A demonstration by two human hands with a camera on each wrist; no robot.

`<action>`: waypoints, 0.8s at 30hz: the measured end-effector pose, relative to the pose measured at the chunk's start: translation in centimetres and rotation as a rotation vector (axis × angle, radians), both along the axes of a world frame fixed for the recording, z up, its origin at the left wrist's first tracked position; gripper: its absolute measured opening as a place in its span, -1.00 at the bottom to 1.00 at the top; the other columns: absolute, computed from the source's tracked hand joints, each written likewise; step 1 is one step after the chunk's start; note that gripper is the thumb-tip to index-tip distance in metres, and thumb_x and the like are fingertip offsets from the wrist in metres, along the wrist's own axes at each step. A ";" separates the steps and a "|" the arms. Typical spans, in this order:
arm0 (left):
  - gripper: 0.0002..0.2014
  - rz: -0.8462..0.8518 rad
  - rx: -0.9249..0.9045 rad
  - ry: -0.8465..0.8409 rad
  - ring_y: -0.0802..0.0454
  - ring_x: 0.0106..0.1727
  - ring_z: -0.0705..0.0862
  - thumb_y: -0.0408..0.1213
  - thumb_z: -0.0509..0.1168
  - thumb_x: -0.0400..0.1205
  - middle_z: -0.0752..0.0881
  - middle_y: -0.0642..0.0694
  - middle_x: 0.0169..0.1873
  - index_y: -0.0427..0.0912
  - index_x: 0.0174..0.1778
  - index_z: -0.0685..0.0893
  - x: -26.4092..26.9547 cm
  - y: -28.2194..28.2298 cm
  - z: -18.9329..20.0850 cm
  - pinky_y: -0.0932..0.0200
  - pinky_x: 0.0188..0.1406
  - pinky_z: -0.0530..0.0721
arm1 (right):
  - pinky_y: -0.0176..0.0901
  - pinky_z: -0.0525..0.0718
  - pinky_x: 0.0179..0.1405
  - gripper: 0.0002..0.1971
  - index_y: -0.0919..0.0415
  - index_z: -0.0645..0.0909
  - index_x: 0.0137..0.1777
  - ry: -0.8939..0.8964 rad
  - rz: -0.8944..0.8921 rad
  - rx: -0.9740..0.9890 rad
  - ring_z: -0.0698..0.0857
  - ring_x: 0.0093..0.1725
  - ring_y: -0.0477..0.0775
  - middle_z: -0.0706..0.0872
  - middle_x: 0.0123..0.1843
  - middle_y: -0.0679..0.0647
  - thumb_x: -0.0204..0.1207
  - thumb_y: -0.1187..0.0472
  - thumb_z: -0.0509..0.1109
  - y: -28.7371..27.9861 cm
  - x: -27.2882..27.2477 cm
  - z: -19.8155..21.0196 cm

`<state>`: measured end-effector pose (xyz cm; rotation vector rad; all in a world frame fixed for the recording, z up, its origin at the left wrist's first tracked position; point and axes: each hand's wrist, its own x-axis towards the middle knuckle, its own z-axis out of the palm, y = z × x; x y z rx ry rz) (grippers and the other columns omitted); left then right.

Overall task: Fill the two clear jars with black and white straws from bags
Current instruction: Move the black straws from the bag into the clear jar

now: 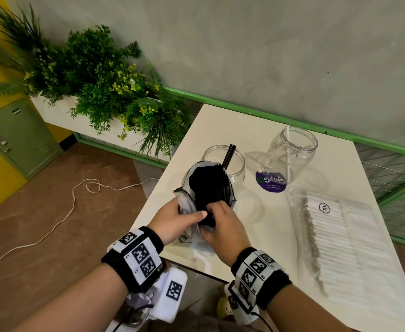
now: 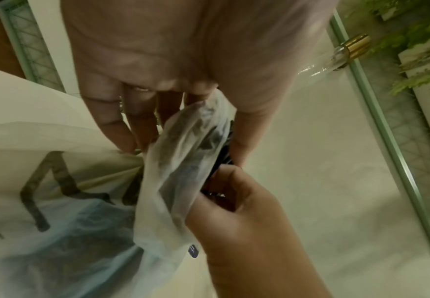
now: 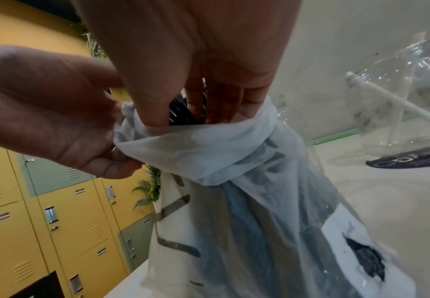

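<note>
At the far left stand yellow and green lockers (image 1: 17,137), with a planter (image 1: 96,92) of green foliage against the wall and a white cable (image 1: 53,226) lying on the brown floor; the white table (image 1: 256,224) begins to their right. At its near left corner the left hand (image 1: 176,218) pinches the rolled-down rim of the black bag (image 1: 192,209), thumb on top and fingers curled under the plastic; the bag stands upright, its mouth open and full of black straws (image 1: 208,185). The right hand (image 1: 223,225) is just beside the left, fingers dipped into the bag's mouth and closed on a few of the black straws, as the right wrist view shows. Directly behind the bag stands the left jar (image 1: 235,161), holding a few black straws that lean above its rim; to its right the right jar (image 1: 292,152) stands apart from it, holding one white straw (image 1: 287,154), beside a round purple sticker (image 1: 271,183) on the tabletop. Further right, along the table's right side, the white bag (image 1: 335,233) lies flat, clear, marked XL, packed with white straws, touched by neither hand.
</note>
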<state>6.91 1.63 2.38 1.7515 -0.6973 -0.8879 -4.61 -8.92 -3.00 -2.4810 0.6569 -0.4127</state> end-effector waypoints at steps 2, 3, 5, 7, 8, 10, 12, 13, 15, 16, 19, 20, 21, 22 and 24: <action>-0.82 0.015 0.035 -0.090 0.28 -0.14 0.70 -0.36 0.43 0.53 0.74 0.15 -0.24 0.04 -0.15 0.62 0.4 0.0 -0.3 0.43 -0.16 0.56 | -0.27 0.53 0.02 -0.59 0.19 0.54 0.26 -0.035 -0.011 0.110 0.59 0.09 0.00 0.60 0.16 0.02 0.45 0.12 0.49 -0.1 -0.1 0.2; -0.80 0.006 0.049 -0.106 0.20 -0.10 0.70 -0.39 0.43 0.51 0.74 0.10 -0.20 0.01 -0.12 0.62 0.6 0.1 -0.6 0.35 -0.11 0.58 | -0.30 0.52 0.05 -0.58 0.19 0.54 0.29 -0.051 -0.020 0.164 0.59 0.09 -0.03 0.61 0.18 0.01 0.46 0.12 0.49 -0.2 -0.1 0.3; -0.77 -0.032 0.068 -0.115 0.11 -0.08 0.69 -0.47 0.41 0.49 0.74 0.02 -0.16 -0.05 -0.08 0.62 0.8 0.3 -0.9 0.26 -0.09 0.58 | -0.28 0.53 0.11 -0.54 0.21 0.53 0.33 -0.056 -0.020 0.205 0.58 0.12 -0.03 0.62 0.18 0.02 0.46 0.11 0.50 -0.5 -0.1 0.4; -0.74 -0.045 0.074 -0.126 0.11 -0.08 0.69 -0.50 0.39 0.46 0.75 0.00 -0.15 -0.07 -0.05 0.62 0.7 0.3 -1.0 0.25 -0.09 0.58 | -0.18 0.55 0.12 -0.54 0.22 0.54 0.29 -0.049 -0.016 0.177 0.57 0.12 0.03 0.62 0.14 0.04 0.43 0.09 0.52 -0.7 0.1 0.2; -0.74 -0.032 0.067 -0.128 0.12 -0.08 0.69 -0.50 0.38 0.45 0.74 0.00 -0.16 -0.06 -0.06 0.62 0.7 0.3 -1.1 0.24 -0.10 0.59 | -0.14 0.56 0.09 -0.57 0.22 0.56 0.23 -0.051 -0.018 0.157 0.57 0.10 0.07 0.61 0.10 0.06 0.42 0.09 0.52 -0.7 0.2 0.1; -0.75 -0.014 0.063 -0.134 0.05 -0.07 0.71 -0.43 0.37 0.39 0.75 -0.06 -0.15 -0.13 -0.04 0.62 0.7 0.1 -1.2 0.13 -0.06 0.65 | -0.10 0.56 0.02 -0.65 0.23 0.57 0.10 -0.046 -0.025 0.127 0.57 0.07 0.13 0.61 0.03 0.07 0.40 0.09 0.51 -0.6 0.4 -0.2; -0.73 -0.023 0.092 -0.168 -0.04 -0.05 0.71 -0.39 0.34 0.35 0.74 -0.14 -0.14 -0.22 -0.02 0.62 0.9 0.0 -1.3 0.04 -0.03 0.64 | -0.09 0.57 -0.04 -0.70 0.21 0.54 0.01 -0.040 -0.032 0.114 0.56 0.03 0.11 0.61 -0.02 0.05 0.41 0.07 0.49 -0.6 0.4 -0.3; -0.76 -0.024 0.105 -0.196 -0.05 -0.06 0.70 -0.42 0.35 0.38 0.74 -0.15 -0.14 -0.24 -0.03 0.62 0.9 -0.1 -1.3 0.04 -0.04 0.63 | -0.09 0.56 -0.08 -0.71 0.20 0.52 -0.01 -0.041 -0.036 0.108 0.56 0.01 0.09 0.61 -0.04 0.04 0.41 0.06 0.48 -0.5 0.4 -0.2; -0.81 -0.021 0.118 -0.255 -0.02 -0.08 0.69 -0.46 0.36 0.43 0.74 -0.11 -0.17 -0.22 -0.07 0.64 1.1 -0.1 -1.4 0.12 -0.08 0.60 | -0.10 0.56 -0.11 -0.70 0.21 0.53 0.01 -0.050 -0.042 0.084 0.57 0.00 0.09 0.63 -0.05 0.04 0.41 0.06 0.46 -0.5 0.4 -0.2; -0.84 -0.016 0.116 -0.273 0.01 -0.11 0.68 -0.46 0.37 0.44 0.74 -0.07 -0.20 -0.20 -0.09 0.66 1.1 -0.1 -1.5 0.17 -0.13 0.58 | -0.10 0.57 -0.10 -0.69 0.22 0.55 0.04 -0.056 -0.040 0.067 0.57 0.01 0.09 0.63 -0.03 0.05 0.40 0.05 0.44 -0.5 0.4 -0.2; -0.88 -0.004 0.115 -0.288 0.04 -0.22 0.64 -0.48 0.35 0.45 0.68 0.02 -0.35 -0.20 -0.18 0.70 1.5 -0.1 -1.5 0.26 -0.26 0.51 | -0.13 0.58 -0.08 -0.62 0.25 0.61 0.01 -0.101 -0.038 0.034 0.57 -0.01 0.11 0.61 -0.05 0.06 0.37 -0.04 0.28 -0.5 0.5 -0.4; -0.88 -0.009 0.124 -0.285 0.04 -0.22 0.64 -0.49 0.34 0.45 0.68 0.01 -0.35 -0.22 -0.18 0.72 1.7 -0.1 -1.6 0.27 -0.26 0.51 | -0.13 0.58 -0.09 -0.62 0.25 0.61 -0.01 -0.122 -0.049 0.039 0.58 -0.03 0.11 0.61 -0.06 0.05 0.36 -0.05 0.25 -0.7 0.5 -0.4; -0.87 -0.013 0.132 -0.279 0.02 -0.21 0.65 -0.48 0.34 0.45 0.70 -0.01 -0.33 -0.23 -0.17 0.73 1.9 -0.1 -1.6 0.25 -0.23 0.55 | -0.13 0.58 -0.11 -0.63 0.24 0.61 -0.02 -0.139 -0.062 0.047 0.60 -0.03 0.12 0.62 -0.07 0.04 0.37 -0.04 0.25 -0.9 0.4 -0.4; -0.88 -0.015 0.130 -0.268 -0.02 -0.18 0.67 -0.45 0.34 0.43 0.72 -0.05 -0.30 -0.24 -0.17 0.74 2.0 0.0 -1.6 0.17 -0.15 0.60 | -0.11 0.60 -0.12 -0.65 0.22 0.59 0.01 -0.150 -0.079 0.058 0.62 -0.04 0.13 0.64 -0.08 0.04 0.39 -0.02 0.26 -1.1 0.3 -0.4; -0.79 -0.011 0.106 -0.229 -0.10 -0.12 0.71 -0.30 0.32 0.34 0.75 -0.10 -0.26 -0.23 -0.16 0.75 2.1 0.2 -1.6 -0.03 -0.01 0.69 | -0.03 0.65 -0.15 -0.66 0.14 0.50 0.16 -0.179 -0.111 0.093 0.68 -0.06 0.17 0.70 -0.06 0.09 0.44 0.02 0.27 -1.6 0.1 -0.1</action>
